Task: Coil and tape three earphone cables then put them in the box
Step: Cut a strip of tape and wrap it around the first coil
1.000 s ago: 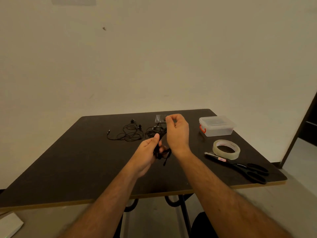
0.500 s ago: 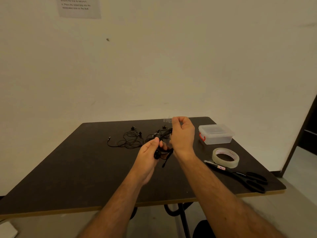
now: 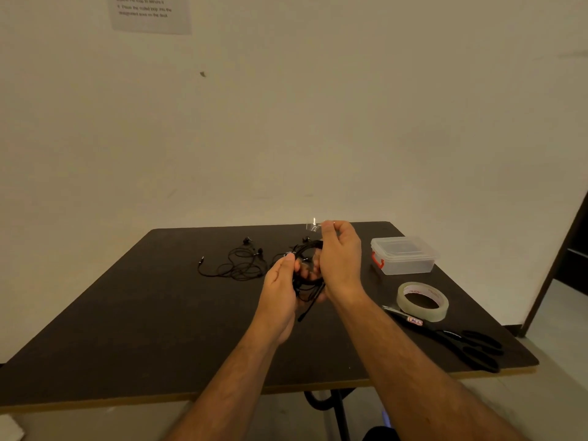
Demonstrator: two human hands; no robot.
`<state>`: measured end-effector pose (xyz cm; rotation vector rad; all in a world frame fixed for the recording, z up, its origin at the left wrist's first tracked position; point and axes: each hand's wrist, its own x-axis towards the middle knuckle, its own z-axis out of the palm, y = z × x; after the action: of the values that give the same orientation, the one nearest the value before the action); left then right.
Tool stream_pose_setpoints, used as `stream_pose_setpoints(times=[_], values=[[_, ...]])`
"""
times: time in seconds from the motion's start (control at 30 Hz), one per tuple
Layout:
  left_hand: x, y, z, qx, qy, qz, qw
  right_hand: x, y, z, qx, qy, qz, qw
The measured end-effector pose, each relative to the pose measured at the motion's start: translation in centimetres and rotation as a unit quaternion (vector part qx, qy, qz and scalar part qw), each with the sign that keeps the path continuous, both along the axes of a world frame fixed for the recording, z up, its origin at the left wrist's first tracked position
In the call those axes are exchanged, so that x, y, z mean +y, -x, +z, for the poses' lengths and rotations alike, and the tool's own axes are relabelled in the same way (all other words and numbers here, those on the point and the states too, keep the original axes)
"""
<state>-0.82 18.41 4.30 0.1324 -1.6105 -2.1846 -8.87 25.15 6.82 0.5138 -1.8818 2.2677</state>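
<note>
A: What does the room look like?

B: A plain pale wall fills most of the view, with a printed sheet of paper (image 3: 149, 12) stuck high on it, its text too blurred to read. A dark doorway (image 3: 572, 249) opens at the right edge, and the floor is light.

A: And the surface?

B: A dark table (image 3: 127, 329) with a light wooden edge, pushed against the wall. Black curved legs show beneath its near edge.

A: Where is the earphone cable being worked on?

B: The coiled earphone cable (image 3: 307, 249) is held above the middle of the table. The left hand (image 3: 280, 291) grips the coil, thumb on top. The right hand (image 3: 340, 262) sits just beside it, thumb and fingers pinching a clear strip of tape (image 3: 313, 225) raised above the coil.

A: Any other cables?

B: One loose earphone cable (image 3: 237, 262) lies tangled on the table, left of the hands. I cannot make out a third.

A: And the box?

B: A clear plastic box (image 3: 404, 256) with a red latch stands to the right of the hands, lid on. Nearer, a roll of clear tape (image 3: 422, 301) lies flat, with black-handled scissors (image 3: 461, 342) just beside it toward the table's right corner.
</note>
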Motion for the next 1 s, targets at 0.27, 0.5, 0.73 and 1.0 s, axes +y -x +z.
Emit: stream_pose_setpoints(times=[0.27, 0.5, 0.73, 1.0], values=[[-1.3, 0.2, -0.1, -0.034, 0.029, 0.007, 0.999, 2.5, 0.8, 1.7, 0.076, -0.161, 0.0, 0.984], [-1.4, 0.3, 0.6, -0.031, 0.049, 0.002, 0.998, 3.7, 1.6, 2.4, 0.025, -0.182, 0.088, 0.979], [-1.9, 0.5, 1.6, -0.033, 0.113, 0.021, 0.993, 4.3, 1.4, 1.2, 0.039, -0.179, 0.211, 0.96], [-1.6, 0.4, 1.3, -0.036, 0.079, 0.02, 0.996, 3.5, 0.7, 1.1, 0.065, -0.136, 0.198, 0.969]])
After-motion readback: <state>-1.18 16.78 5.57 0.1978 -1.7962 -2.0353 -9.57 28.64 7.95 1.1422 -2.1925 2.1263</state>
